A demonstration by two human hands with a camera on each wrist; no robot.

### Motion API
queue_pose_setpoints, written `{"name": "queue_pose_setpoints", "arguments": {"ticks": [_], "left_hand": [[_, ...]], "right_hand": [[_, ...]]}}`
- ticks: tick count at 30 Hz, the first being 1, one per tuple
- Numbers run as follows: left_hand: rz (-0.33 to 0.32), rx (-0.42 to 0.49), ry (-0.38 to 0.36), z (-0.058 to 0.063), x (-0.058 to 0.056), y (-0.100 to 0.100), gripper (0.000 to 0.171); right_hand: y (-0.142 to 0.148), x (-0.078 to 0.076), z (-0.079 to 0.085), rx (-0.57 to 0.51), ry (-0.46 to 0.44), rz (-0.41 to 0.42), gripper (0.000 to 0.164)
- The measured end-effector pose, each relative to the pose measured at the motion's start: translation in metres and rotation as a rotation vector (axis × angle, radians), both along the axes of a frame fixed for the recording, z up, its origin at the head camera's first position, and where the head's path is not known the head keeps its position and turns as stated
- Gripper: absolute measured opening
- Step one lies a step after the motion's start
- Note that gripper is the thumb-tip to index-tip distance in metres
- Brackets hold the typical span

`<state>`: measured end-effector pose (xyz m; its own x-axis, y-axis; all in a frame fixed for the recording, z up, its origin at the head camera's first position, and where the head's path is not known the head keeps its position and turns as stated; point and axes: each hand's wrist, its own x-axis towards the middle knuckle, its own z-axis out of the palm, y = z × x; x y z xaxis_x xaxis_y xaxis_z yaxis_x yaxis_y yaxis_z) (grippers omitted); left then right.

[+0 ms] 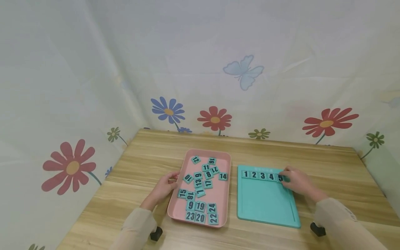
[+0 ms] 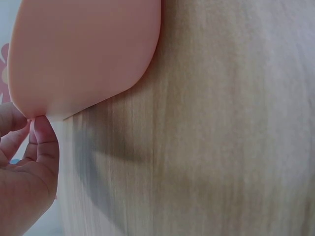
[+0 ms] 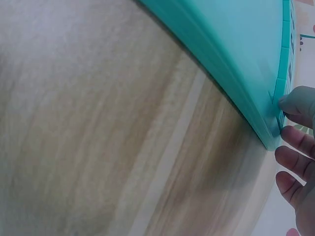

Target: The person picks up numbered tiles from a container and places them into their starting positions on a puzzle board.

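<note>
At the left long side of a pink tray (image 1: 225, 194), my left hand (image 1: 164, 187) pinches the rim between thumb and fingers, as the left wrist view shows. Several teal number tiles (image 1: 200, 206) lie scattered in that tray, some turned sideways or upside down. To its right lies a flat teal board (image 1: 265, 205). A row of tiles, reading 1, 2, 3, 4 and 5 from the left, runs along its top edge. My right hand (image 1: 298, 181) has thumb and index finger on the 5 tile (image 1: 280, 178), partly covering it; the other fingers are spread beyond the board's corner.
Both tray and board lie on a wood-grain table (image 1: 147, 149). Behind it hangs a pale cloth (image 1: 193, 69) printed with flowers and a butterfly, meeting the table's back edge. A narrow strip of table separates tray from board.
</note>
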<state>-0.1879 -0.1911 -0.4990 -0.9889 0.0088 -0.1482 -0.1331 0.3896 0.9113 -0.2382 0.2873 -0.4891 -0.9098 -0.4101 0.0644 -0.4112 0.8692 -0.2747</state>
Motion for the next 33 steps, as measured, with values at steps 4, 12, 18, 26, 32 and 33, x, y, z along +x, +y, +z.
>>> {"name": "queue_pose_setpoints", "arguments": {"ticks": [4, 12, 18, 26, 32, 33], "left_hand": [[-0.02, 0.005, 0.015, 0.002, 0.001, 0.001, 0.047], [-0.064, 0.027, 0.061, 0.001, 0.002, -0.003, 0.046], [-0.091, 0.034, 0.094, 0.001, 0.003, -0.005, 0.046], [-0.026, 0.004, 0.02, 0.008, 0.004, 0.001, 0.047], [-0.006, 0.018, 0.019, 0.001, 0.0, 0.0, 0.048], [-0.008, 0.021, 0.021, 0.001, 0.0, 0.0, 0.048]], "right_hand": [[-0.001, 0.0, -0.002, 0.006, 0.034, -0.009, 0.03], [-0.022, 0.002, 0.008, -0.005, 0.112, 0.046, 0.037], [-0.052, 0.0, 0.011, -0.046, 0.184, 0.128, 0.038], [-0.094, 0.002, 0.02, -0.116, 0.176, 0.22, 0.04], [-0.122, 0.003, 0.024, -0.113, 0.204, 0.285, 0.04], [-0.127, 0.003, 0.024, -0.113, 0.208, 0.294, 0.041]]}}
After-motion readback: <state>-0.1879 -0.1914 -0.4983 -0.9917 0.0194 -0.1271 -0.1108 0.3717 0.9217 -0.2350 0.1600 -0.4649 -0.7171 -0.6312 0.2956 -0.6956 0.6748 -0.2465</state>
